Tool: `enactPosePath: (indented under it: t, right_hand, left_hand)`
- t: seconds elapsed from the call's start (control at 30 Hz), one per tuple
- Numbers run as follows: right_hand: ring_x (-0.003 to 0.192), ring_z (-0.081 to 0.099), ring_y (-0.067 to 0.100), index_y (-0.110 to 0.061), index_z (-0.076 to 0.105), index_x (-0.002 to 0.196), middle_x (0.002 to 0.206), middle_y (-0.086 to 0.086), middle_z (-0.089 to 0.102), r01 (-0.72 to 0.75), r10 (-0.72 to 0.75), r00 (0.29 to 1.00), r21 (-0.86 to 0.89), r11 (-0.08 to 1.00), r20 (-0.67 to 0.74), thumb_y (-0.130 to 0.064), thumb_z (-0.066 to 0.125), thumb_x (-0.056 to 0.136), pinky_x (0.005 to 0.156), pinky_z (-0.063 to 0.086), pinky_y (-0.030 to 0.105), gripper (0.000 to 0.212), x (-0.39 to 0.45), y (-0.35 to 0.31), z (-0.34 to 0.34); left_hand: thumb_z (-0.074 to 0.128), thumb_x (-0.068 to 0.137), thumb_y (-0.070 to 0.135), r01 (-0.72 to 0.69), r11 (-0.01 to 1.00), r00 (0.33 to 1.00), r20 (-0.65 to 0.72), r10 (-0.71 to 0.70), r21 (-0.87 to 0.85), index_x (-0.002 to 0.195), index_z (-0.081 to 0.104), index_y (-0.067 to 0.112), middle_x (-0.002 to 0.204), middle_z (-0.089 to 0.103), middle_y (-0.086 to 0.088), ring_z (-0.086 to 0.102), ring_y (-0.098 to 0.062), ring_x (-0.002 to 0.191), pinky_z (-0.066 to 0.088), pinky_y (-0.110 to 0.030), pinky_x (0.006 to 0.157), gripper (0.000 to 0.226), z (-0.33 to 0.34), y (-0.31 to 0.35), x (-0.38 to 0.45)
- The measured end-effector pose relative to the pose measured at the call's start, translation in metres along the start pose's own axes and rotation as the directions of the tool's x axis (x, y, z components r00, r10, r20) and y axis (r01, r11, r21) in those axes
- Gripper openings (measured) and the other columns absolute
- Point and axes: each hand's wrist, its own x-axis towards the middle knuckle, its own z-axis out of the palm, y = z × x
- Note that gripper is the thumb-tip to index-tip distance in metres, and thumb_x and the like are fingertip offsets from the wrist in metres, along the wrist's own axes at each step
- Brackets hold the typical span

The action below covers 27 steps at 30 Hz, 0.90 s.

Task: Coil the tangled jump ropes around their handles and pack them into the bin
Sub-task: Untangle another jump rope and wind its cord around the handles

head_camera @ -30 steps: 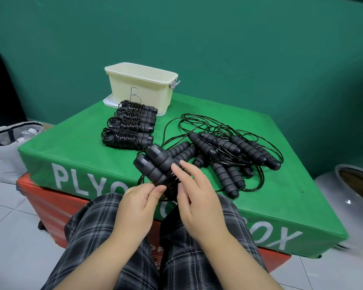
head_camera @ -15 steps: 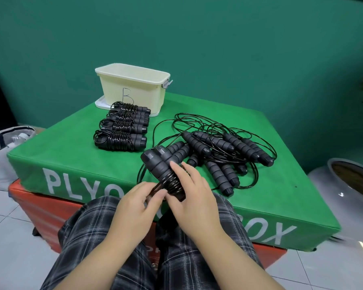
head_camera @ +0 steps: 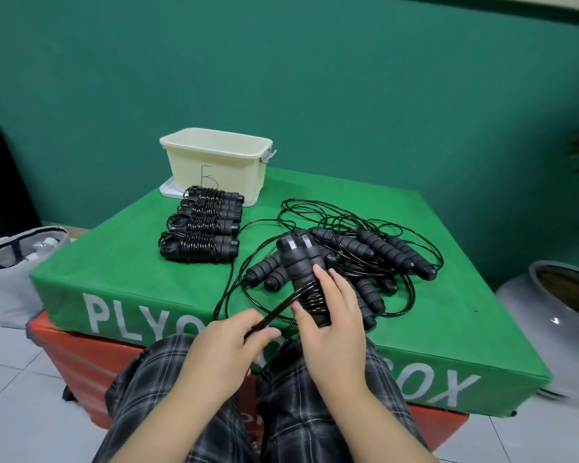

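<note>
tangled ropes [head_camera: 365, 259] crowd the box [head_camera: 121, 279] beside four coiled bundles [head_camera: 201, 228] before the bin [head_camera: 214, 162].

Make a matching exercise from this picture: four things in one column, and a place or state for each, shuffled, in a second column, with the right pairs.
Things:
1. cream bin
2. coiled ropes
3. tangled ropes
4. handle pair

Places or states:
A. gripped in the right hand
B. loose heap on the green box's right side
C. far left corner, marked B
D. neat row in front of the bin

Pairs: 1-C, 2-D, 3-B, 4-A
</note>
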Motion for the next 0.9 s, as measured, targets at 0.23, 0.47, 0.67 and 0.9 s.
enactPosePath:
  t: [0.23,0.47,0.67,0.9]
  right_hand:
    - [0.127,0.023,-0.013,-0.065,0.031,0.124,0.142,-0.025,0.033,-0.040,0.041,0.999,0.056,0.998,-0.017,-0.033,0.068,0.086,0.100,0.022,0.015,0.062,0.002,0.001,-0.002]
    - [0.129,0.027,-0.004,-0.052,0.036,0.136,0.147,-0.018,0.034,0.032,-0.028,0.998,-0.055,0.998,0.062,-0.038,0.066,0.087,0.102,0.025,0.021,0.059,0.001,0.000,-0.002]
    - [0.117,0.048,0.019,-0.043,0.045,0.134,0.140,-0.004,0.049,0.105,-0.103,0.995,-0.206,0.973,0.020,-0.046,0.057,0.082,0.090,0.041,0.028,0.054,0.000,0.001,0.005]
    - [0.106,0.051,0.021,-0.038,0.047,0.132,0.136,0.002,0.053,0.217,-0.205,0.976,-0.287,0.933,0.070,-0.034,0.066,0.073,0.083,0.050,0.034,0.061,0.000,0.001,0.008]
  left_hand:
    - [0.052,0.095,0.019,0.123,0.991,0.992,0.026,-0.122,-0.060,0.086,0.048,0.027,0.071,0.067,0.011,0.061,-0.010,0.058,0.055,-0.037,0.065,0.013,0.013,-0.027,0.010]
    - [0.048,0.095,0.014,0.007,0.999,0.999,0.034,-0.006,-0.038,0.099,0.034,0.034,0.100,0.056,0.016,0.058,0.000,0.092,0.049,-0.020,0.077,0.024,0.022,-0.021,-0.004]
    - [0.049,0.088,-0.006,-0.033,0.943,0.999,0.008,0.038,-0.331,0.105,0.045,0.036,0.097,0.062,0.007,0.060,-0.008,0.097,0.044,-0.016,0.085,0.045,0.018,-0.008,-0.010]
    - [0.053,0.083,0.040,-0.002,0.777,0.999,-0.030,-0.023,-0.629,0.102,0.052,0.014,0.073,0.064,-0.002,0.060,-0.019,0.059,0.051,-0.027,0.063,0.032,0.016,0.005,-0.009]
